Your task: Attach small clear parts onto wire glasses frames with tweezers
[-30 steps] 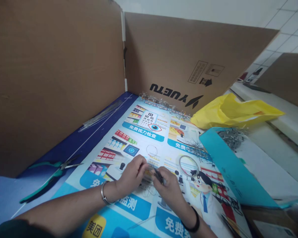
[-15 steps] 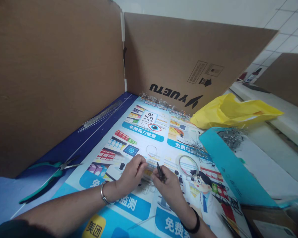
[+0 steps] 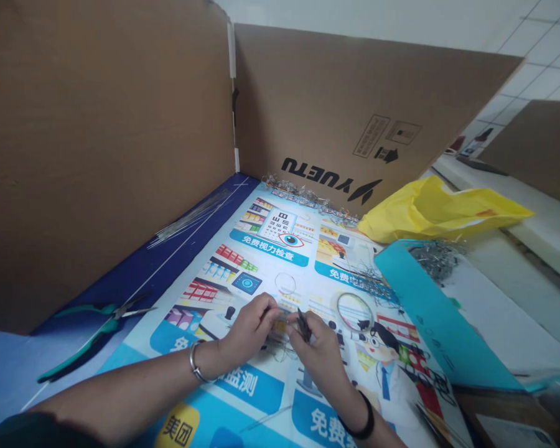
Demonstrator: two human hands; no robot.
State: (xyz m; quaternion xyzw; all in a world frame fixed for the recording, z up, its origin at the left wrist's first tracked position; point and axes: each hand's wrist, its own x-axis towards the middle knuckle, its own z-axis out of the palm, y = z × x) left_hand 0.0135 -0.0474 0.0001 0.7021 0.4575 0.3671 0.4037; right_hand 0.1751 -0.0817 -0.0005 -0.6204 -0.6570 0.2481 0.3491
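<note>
Fingers of the left hand [image 3: 246, 330] are pinched together, on what cannot be told, and a small dark tool [image 3: 303, 326] is clasped in the right hand [image 3: 322, 353], tip pointing away, just beside them above a printed sheet [image 3: 144, 339]. Light, rigid handling is to be expected of the tool, best gripped by its body, clear of the point, while the thin wire [image 3: 280, 348] seen beneath the hands is judged springy and easily bent. Farther off, a wire ring [image 3: 338, 309] is laid flat, backed by a cardboard panel [image 3: 317, 99].
</note>
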